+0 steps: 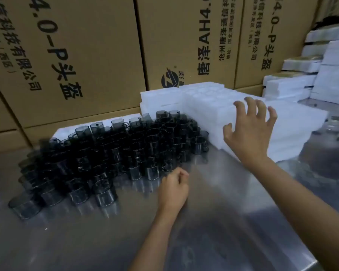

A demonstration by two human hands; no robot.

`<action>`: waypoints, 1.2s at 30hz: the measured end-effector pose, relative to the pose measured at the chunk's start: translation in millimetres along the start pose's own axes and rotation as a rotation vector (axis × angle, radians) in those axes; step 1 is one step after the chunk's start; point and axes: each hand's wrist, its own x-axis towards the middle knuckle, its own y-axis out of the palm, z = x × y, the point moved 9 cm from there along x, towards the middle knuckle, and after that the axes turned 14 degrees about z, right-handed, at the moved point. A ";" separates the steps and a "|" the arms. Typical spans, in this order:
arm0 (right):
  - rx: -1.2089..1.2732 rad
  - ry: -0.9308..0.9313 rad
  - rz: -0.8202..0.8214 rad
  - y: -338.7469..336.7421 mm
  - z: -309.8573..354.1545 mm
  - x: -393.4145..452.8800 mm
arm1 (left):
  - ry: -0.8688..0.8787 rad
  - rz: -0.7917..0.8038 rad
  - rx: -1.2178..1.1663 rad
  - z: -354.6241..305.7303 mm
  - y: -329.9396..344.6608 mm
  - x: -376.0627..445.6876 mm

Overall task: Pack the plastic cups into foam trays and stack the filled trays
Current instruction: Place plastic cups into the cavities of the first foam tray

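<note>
A person's right hand (250, 132) hovers with its grip spread open, fingers splayed, in front of a stack of white foam trays (213, 112) on a shiny metal table (213, 222), while the left hand (173, 189) rests on the table in a curled fist, its grip holding nothing visible. Dark, see-through plastic cups (110, 151) crowd the table just left of and beyond the left hand, reaching the foot of the tray stack; printed cardboard cartons (76, 55) stand behind, and more white foam stacks (311, 75) rise beyond the right hand.
</note>
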 end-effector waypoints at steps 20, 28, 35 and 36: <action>0.121 -0.341 0.202 -39.0 173.9 -102.0 | -0.065 0.116 -0.961 32.3 -42.8 4.6; 0.303 -0.366 0.367 -21.2 191.2 -152.9 | -0.073 0.201 -0.911 43.0 -65.7 -21.4; 0.538 -0.312 0.492 2.5 165.8 -125.3 | -0.095 0.245 -0.622 44.4 -81.1 -47.6; 0.558 -0.310 0.448 5.4 159.0 -115.2 | -0.106 0.239 -0.571 45.2 -83.8 -48.7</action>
